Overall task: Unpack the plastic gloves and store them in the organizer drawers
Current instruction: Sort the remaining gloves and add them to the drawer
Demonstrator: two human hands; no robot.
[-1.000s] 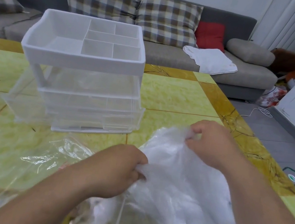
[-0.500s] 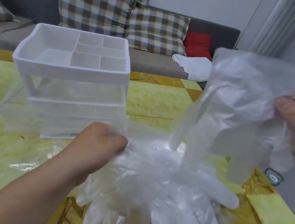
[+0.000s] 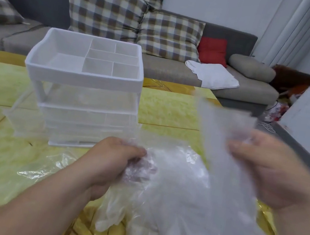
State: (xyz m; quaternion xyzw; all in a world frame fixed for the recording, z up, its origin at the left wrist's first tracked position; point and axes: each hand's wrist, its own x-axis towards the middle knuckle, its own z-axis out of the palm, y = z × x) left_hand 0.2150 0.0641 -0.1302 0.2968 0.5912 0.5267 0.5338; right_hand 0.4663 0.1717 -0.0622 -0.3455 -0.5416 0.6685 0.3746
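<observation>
A heap of thin clear plastic gloves lies on the yellow table in front of me. My left hand grips the heap's near-left edge with curled fingers. My right hand, blurred by motion, holds a separate bunch of gloves lifted above the heap. The white organizer stands behind the heap at the left, with a divided open tray on top and clear drawers below. The lowest drawer looks pulled out toward the left.
An empty clear plastic bag lies flat on the yellow table left of the heap. Behind the table is a grey sofa with checked cushions and a white cloth. The table's right edge drops to the floor.
My right hand pulled a bunch of gloves up off the heap, then came down and toward the middle with it. My left hand stayed gripping the heap.
</observation>
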